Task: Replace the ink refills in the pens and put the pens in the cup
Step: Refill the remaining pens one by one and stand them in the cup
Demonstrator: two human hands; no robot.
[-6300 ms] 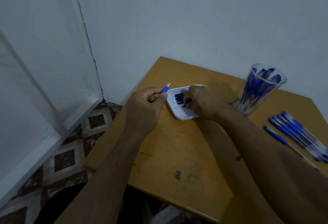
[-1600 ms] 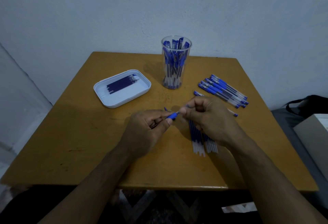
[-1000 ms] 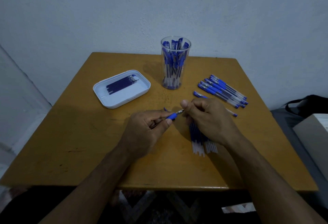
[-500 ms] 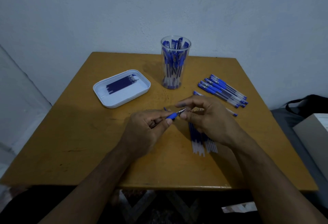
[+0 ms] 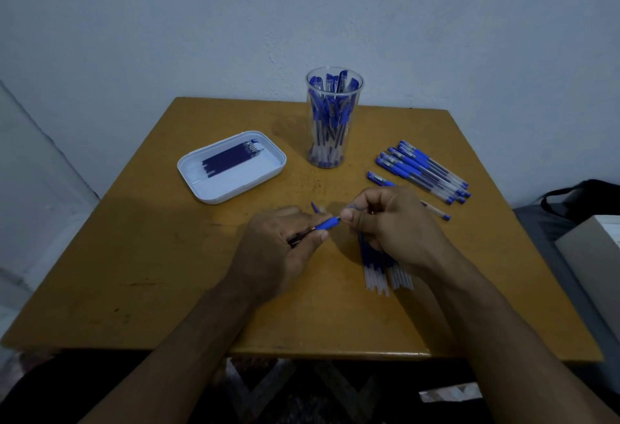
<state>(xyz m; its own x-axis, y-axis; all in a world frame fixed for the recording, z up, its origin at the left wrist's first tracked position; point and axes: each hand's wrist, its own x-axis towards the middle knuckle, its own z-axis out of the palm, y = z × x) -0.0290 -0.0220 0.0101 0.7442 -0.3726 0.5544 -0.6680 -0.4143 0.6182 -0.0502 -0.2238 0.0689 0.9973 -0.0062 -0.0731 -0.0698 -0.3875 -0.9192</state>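
Note:
My left hand grips a pen barrel with a blue grip over the table's middle. My right hand pinches the pen's tip end with thumb and forefinger. The tip piece itself is hidden by my fingers. A clear cup full of blue pens stands at the back centre. A white tray at the back left holds several dark ink refills. Several capped blue pens lie at the right. A bundle of used refills lies under my right wrist.
The wooden table is pushed against a pale wall. A small blue piece lies on the table just behind my hands. A black bag and a pale box sit off the table's right side.
The view swung from the tray back to the table's centre. My right hand left the tray and came to the pen's tip; its fingers have closed over the metal point.

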